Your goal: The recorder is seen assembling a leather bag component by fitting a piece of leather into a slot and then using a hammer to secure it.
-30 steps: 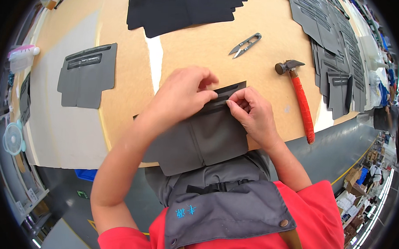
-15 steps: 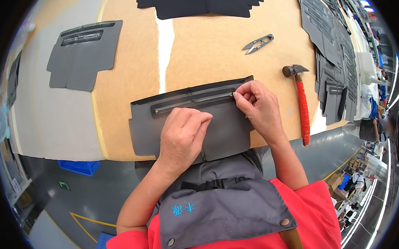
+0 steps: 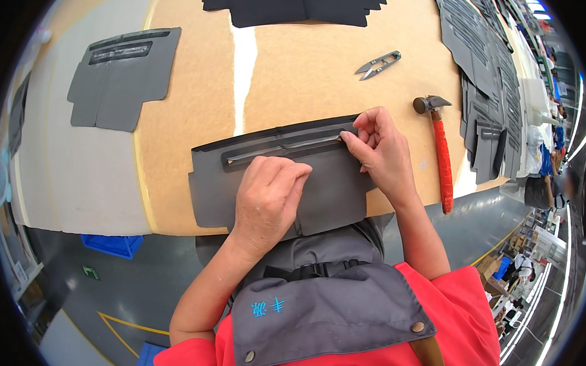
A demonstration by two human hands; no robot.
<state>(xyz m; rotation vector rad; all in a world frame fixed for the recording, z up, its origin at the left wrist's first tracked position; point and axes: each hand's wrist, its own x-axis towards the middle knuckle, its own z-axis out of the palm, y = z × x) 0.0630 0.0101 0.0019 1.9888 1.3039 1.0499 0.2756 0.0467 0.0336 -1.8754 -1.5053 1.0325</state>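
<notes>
A dark grey flat fabric panel [image 3: 328, 197] with stepped sides lies at the table's front edge. Near its far edge runs a long narrow slot [image 3: 288, 148] framed by a black strip, with light slivers at both ends. My left hand [image 3: 266, 198] rests over the panel's middle, just nearer than the slot, thumb and fingers pinched together; anything between them is hidden. At the slot's right end is my right hand [image 3: 383, 154], its thumb tip touching there. Its index finger is bent and a little apart from the thumb, the other fingers curled.
Thread snips [image 3: 378, 65] and a red-handled hammer [image 3: 441, 149] lie beyond and right of my right hand. A similar grey panel [image 3: 122, 87] lies left, a black piece [image 3: 293, 5] at the far edge. Stacked grey panels [image 3: 481, 73] cover the right side.
My right thumb and index finger have parted slightly, the index lifting from the slot's right end. My left hand and the panel have barely moved.
</notes>
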